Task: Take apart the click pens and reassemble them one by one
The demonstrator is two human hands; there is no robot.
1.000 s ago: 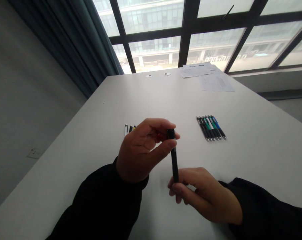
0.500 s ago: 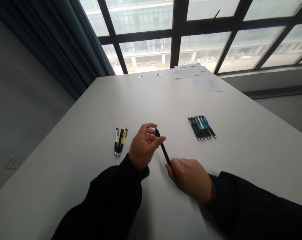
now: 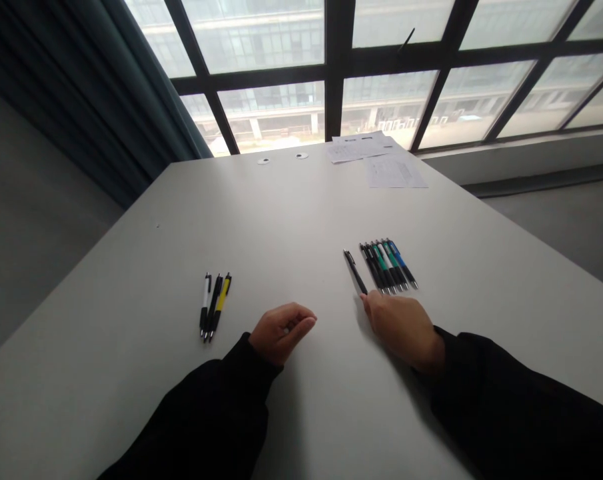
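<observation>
A black retractable pen (image 3: 355, 271) lies on the white table (image 3: 301, 220), slanting just left of a tight row of several pens (image 3: 387, 265) in black, green, white and blue. My right hand (image 3: 398, 327) rests on the table with its extended fingertips at the pen's lower end, not gripping it. My left hand (image 3: 282, 333) lies curled and empty on the tabletop. Nearest to it, on its left, are three pens side by side (image 3: 214, 307), white, black and yellow.
Two sheets of printed paper (image 3: 376, 160) lie at the far end of the table, near two small white discs (image 3: 282, 158). Dark sleeves cover both my forearms. A large dark-framed window (image 3: 331, 73) stands behind the table, with a teal curtain (image 3: 146, 100) to its left.
The black pen has left my left hand's fingertips and now lies on the table beside the row of pens. My left hand has dropped to the tabletop, and my right hand has moved forward to the pen's lower end.
</observation>
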